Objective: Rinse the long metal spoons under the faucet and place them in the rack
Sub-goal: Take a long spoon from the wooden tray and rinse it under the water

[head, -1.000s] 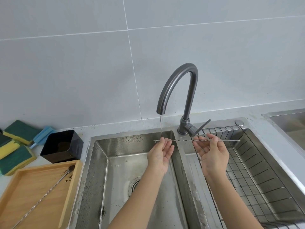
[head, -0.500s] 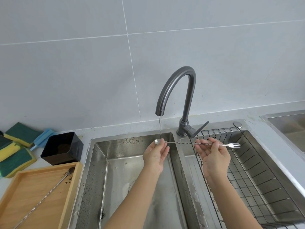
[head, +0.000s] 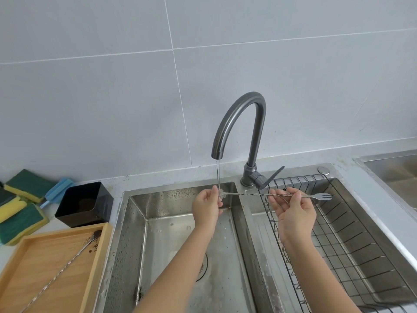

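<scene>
- Here the left hand (head: 206, 205) pinches the spoon (head: 266, 194) at its bowl end, under the faucet (head: 239, 123) stream.
- Its long axis runs level, left to right.
- The right hand (head: 293, 210) grips the handle, fork tip already above the rack (head: 352, 245), so this hand is nearer.

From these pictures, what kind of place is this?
Most likely a kitchen sink area: a double steel sink with a running faucet, a wire rack in the right basin, and sponges on the counter.
</scene>
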